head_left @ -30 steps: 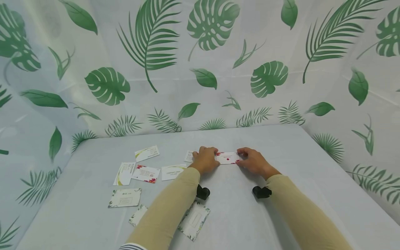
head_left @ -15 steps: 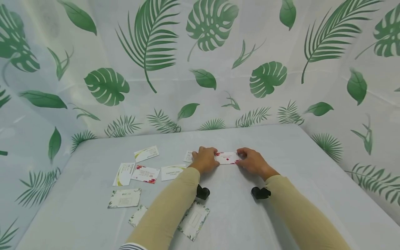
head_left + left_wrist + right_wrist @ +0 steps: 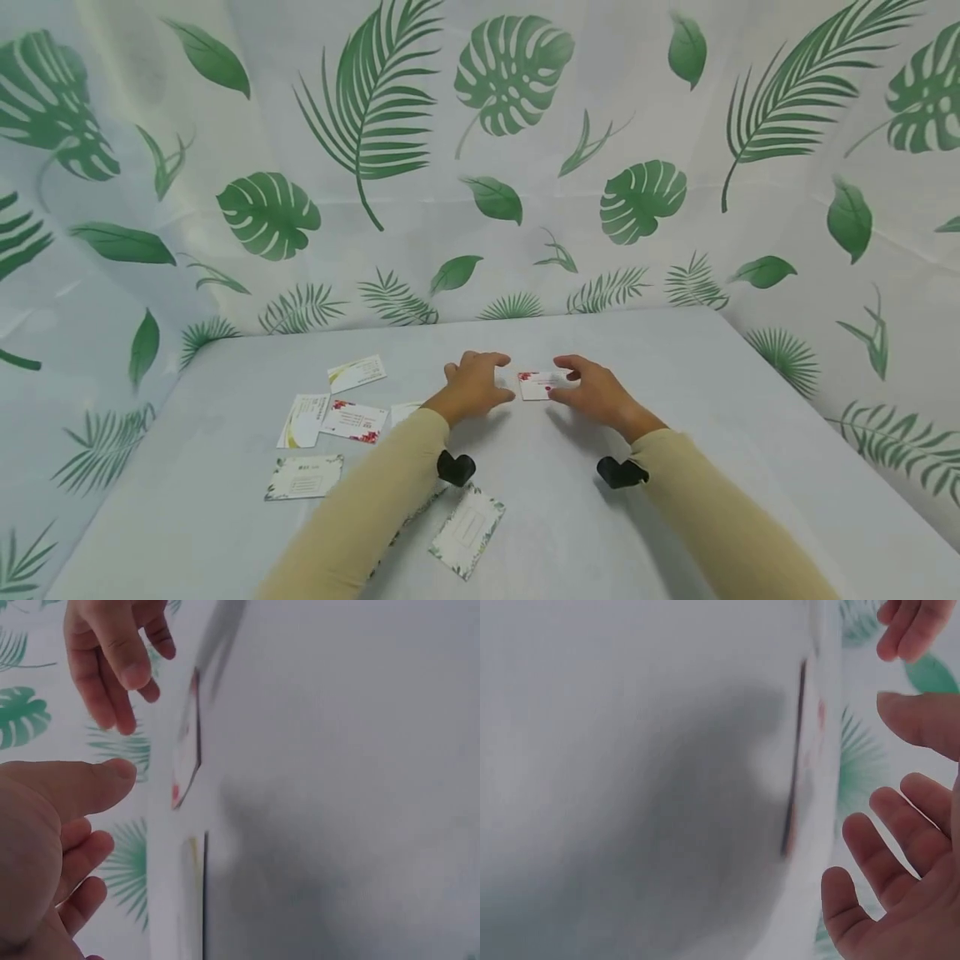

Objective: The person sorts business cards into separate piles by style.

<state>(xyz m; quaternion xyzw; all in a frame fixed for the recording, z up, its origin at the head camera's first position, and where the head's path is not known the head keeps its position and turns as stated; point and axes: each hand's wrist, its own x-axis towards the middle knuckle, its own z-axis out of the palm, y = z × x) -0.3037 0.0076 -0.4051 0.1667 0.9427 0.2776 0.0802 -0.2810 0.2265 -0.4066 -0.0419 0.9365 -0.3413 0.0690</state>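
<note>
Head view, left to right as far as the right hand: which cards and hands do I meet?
Left gold-curve card, left red-flower card, partly hidden white card, left hand, red-flower card between the hands, right hand; cards with unclear places left out.

Left hand [image 3: 472, 388] facing right hand [image 3: 602, 397] — apart, fingers [image 3: 86, 856] loosely bent

a white business card [image 3: 534, 385] with red flowers at its far left corner lies flat on the pale tabletop [image 3: 555, 500] — just beside the spread fingertips of the left hand [image 3: 474, 388], its right end hidden by the right hand [image 3: 596, 398]. its small print looks red — too blurred to read.
</note>
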